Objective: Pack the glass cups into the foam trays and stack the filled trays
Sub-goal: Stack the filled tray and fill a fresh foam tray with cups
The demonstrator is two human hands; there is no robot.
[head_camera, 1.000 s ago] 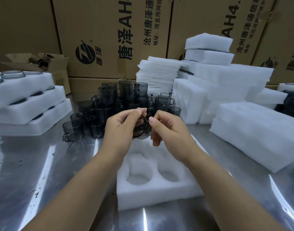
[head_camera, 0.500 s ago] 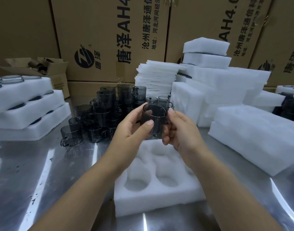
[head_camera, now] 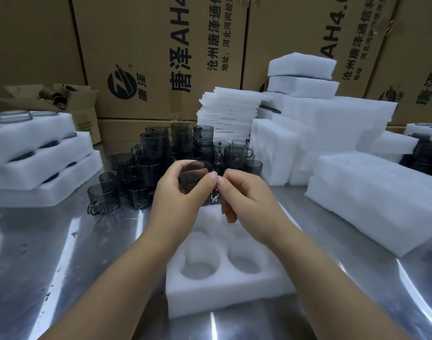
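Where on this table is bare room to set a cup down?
Bare table left of the foam tray, before the loose cups and filled trays; a narrower strip between it and the foam blocks. Crowded farther back.

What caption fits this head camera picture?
A left hand and right hand hold a smoky grey glass cup over a white foam tray on a shiny metal table.

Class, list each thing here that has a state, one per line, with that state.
Held cup: tipped, left hand grips it, right hand pinches its handle.
Front foam tray: visible pockets empty.
Left tray stack: three high, cups inside.
Loose cups: upright, unpacked.
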